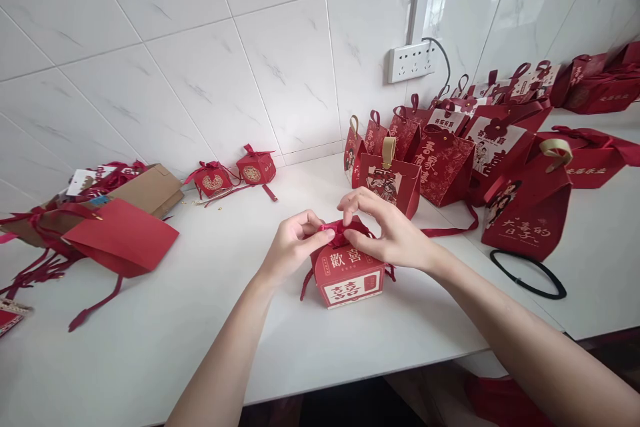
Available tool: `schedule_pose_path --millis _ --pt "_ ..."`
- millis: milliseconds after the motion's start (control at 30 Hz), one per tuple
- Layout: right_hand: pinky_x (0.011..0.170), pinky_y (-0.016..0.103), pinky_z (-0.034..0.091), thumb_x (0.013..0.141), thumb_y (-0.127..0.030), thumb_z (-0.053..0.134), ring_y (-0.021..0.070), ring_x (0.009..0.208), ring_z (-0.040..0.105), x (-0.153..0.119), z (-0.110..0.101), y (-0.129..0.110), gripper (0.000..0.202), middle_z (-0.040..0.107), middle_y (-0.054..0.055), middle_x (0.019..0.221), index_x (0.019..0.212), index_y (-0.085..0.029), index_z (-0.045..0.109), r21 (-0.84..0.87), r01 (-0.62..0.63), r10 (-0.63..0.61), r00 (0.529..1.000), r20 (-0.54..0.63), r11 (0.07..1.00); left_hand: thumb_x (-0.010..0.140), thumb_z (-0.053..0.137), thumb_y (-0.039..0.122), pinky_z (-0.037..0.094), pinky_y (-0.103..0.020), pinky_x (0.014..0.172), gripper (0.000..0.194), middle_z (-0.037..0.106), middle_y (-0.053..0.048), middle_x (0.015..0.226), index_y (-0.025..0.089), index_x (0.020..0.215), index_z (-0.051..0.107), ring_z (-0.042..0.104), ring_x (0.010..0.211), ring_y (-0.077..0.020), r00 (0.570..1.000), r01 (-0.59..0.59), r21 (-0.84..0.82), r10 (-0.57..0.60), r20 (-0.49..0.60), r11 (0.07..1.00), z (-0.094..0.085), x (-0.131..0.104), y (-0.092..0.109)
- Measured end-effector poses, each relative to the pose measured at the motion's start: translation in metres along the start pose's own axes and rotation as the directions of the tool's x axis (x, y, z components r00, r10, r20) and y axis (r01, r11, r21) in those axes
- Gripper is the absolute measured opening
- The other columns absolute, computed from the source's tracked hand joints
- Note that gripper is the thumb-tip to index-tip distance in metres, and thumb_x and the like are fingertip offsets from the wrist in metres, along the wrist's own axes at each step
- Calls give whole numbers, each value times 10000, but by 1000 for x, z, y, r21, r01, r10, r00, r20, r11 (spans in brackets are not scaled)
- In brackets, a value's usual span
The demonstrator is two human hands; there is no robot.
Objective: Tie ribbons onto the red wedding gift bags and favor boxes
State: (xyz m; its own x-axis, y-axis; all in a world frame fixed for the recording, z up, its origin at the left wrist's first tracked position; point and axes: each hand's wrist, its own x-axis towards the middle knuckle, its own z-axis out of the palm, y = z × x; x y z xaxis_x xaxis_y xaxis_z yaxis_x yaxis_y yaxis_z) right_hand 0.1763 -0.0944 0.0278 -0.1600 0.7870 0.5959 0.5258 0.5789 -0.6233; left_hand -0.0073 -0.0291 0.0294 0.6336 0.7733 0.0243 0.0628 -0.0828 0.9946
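A small red gift box (353,285) with pale Chinese characters and a white label stands upright on the white table in front of me. A dark red ribbon (340,235) is gathered in a bow at its top, and ribbon ends hang at both sides. My left hand (296,243) pinches the ribbon's left part between thumb and curled fingers. From the right, my right hand (385,230) curves over the box top, thumb and index finger closed around the ribbon's other side. Its fingers partly cover the lid.
Many finished-looking red gift boxes (445,163) crowd the right, beside a black loop (527,275). Two small tied boxes (256,167) stand near the wall. At left, a brown carton (155,190) holds ribbons, with a flat red box (125,237) against it. A socket strip (411,62) is on the wall.
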Motion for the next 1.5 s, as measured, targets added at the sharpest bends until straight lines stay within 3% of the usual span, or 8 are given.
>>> schedule_pose_path --millis 133,433,700,800,900,1200,1367,1500 --pt "803 320 473 800 -217 662 175 898 585 0 -2 1 48 552 59 1000 786 -203 618 -28 52 -50 996 70 998 727 709 337 457 -258 615 279 642 -8 695 168 657 497 602 668 -140 1000 -8 -19 8 12 1000 -3 1 0" --pt "804 381 437 844 -185 640 186 823 602 0 7 11 80 631 44 844 767 -201 659 -206 116 -136 987 -86 972 754 696 411 464 -242 654 292 662 -27 803 157 693 564 600 727 -133 995 -65 19 66 -76 998 -2 1 0" --pt "861 398 401 848 -170 627 166 771 605 1 5 12 123 645 25 792 728 -193 648 -247 157 -178 982 -67 956 756 683 446 450 -253 665 334 671 -39 860 157 665 542 595 758 -143 997 -52 67 56 -54 996 -3 1 2" --pt "835 373 414 855 -204 619 167 777 608 2 1 9 124 649 27 802 739 -192 660 -170 83 -95 993 -63 982 776 662 438 447 -269 748 317 661 -41 888 162 669 549 592 840 -159 992 -96 156 107 -67 983 -6 1 4" --pt "771 317 444 849 -223 606 161 799 608 3 -3 5 120 647 34 853 752 -185 665 -44 -77 76 997 -14 996 778 649 429 437 -287 796 291 628 -49 960 170 678 562 581 924 -183 989 -106 239 127 -73 965 -10 0 7" --pt "799 336 448 779 -274 554 212 964 604 5 -5 6 178 603 71 1066 650 -183 637 66 -409 405 912 66 910 776 590 354 287 -427 1048 232 534 -60 1105 180 635 533 480 1152 -253 999 -39 491 52 -12 870 -17 -7 17" --pt "785 318 460 775 -298 535 247 1030 597 5 -7 16 210 593 88 1164 666 -177 667 103 -520 512 854 96 848 782 560 333 268 -441 1058 220 532 -50 1148 185 630 499 450 1197 -256 1000 -25 513 26 5 858 -21 -7 18" --pt "739 284 457 780 -303 543 229 936 617 6 -12 17 222 651 63 1061 633 -171 646 53 -512 504 856 116 857 767 552 319 276 -439 1046 208 529 -49 1146 184 619 497 447 1197 -265 1000 -19 530 27 -7 848 -24 -8 21"
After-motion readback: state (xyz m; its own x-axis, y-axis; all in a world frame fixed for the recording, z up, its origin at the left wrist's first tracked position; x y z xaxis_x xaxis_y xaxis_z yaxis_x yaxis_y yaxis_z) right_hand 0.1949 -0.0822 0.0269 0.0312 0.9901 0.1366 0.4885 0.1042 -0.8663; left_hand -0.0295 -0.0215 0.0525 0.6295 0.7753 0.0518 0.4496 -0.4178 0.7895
